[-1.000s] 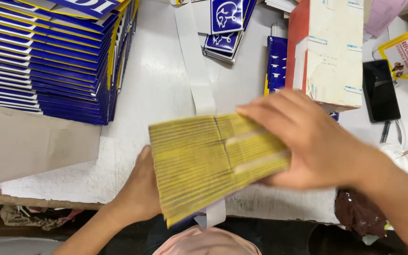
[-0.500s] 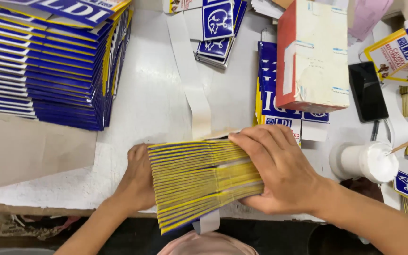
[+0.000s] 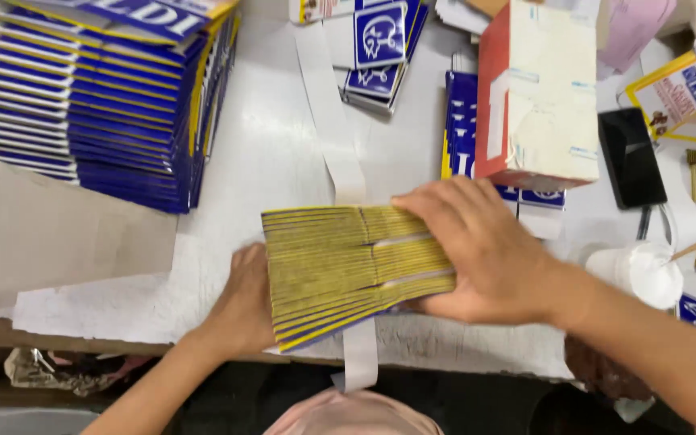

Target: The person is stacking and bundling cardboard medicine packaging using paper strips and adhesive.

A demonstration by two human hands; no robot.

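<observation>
— Hands first: what are they on?

— Both are on one bundle of flat yellow-edged cartons, fanned on edge over the near part of the white desk. The right hand lies spread over the bundle's right end, fingers curled across the top and thumb underneath, so it grips that end. The left hand presses against the bundle's left side, partly hidden behind the cartons, so I cannot tell how far its fingers close.

— Where does the bundle sit against the rest?

— It lies across a white paper strip that runs up the desk away from the person; the strip's near end shows again below the bundle, hanging over the desk edge. The bundle's blue faces show only as thin lines at its lower edge.

— What is around it?

— At far left stands a tall stack of blue and yellow flat cartons, well apart from the bundle. At the top middle lies a smaller pile of blue cartons. Just beyond the right hand stands a red and cream box, upright, with more blue cartons under and beside it. To its right lies a black phone, face up. Near the right forearm stands a white cup with a stick in it.
</observation>
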